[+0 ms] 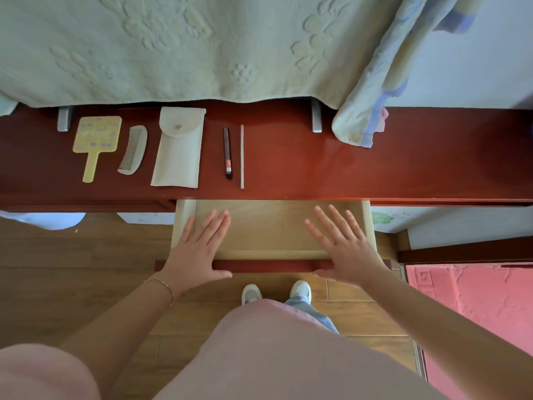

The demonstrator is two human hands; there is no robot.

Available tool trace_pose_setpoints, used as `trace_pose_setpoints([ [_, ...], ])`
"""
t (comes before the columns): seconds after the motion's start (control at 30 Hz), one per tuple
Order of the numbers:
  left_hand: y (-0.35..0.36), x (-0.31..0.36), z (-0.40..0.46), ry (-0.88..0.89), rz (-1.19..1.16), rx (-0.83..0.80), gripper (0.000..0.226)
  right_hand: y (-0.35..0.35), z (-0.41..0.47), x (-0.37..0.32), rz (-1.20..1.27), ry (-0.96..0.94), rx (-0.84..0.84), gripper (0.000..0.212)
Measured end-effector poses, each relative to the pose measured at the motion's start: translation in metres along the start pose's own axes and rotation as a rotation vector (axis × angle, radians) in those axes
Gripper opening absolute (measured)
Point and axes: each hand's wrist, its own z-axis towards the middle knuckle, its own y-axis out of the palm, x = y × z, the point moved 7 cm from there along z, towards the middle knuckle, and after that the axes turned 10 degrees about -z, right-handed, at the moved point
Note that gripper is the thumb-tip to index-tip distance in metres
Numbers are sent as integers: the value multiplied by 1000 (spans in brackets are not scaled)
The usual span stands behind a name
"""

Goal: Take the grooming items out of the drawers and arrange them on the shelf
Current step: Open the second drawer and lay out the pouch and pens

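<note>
A pale embossed bedspread (178, 44) hangs far beyond the fingers; a pink mat (473, 301) lies right of them, on the wooden floor (72, 269).

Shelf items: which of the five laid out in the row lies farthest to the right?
The thin pale stick, just right of the dark pencil-like stick. The hand mirror, comb and fabric pouch all lie further left on the shelf.

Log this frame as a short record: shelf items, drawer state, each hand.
shelf: hand mirror, comb, pouch, dark pencil, thin stick, set in a row
drawer: pulled open, nothing visible inside
left hand: flat, fingers straight, on drawer front
right hand: flat, fingers spread, on drawer front
</note>
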Motion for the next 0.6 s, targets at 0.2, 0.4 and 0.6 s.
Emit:
trace_pose_setpoints([
  [0.2, -31, -14, 31, -101, 55, 100, 134, -19, 30, 20, -70, 81, 87, 117],
  [0.4, -45, -22, 49, -132, 85, 182, 134, -23, 51, 33, -104, 109, 105, 113],
  [0.6, -54, -25, 65, -139, 138, 228, 124, -23, 67, 41, -103, 192, 110, 108],
])
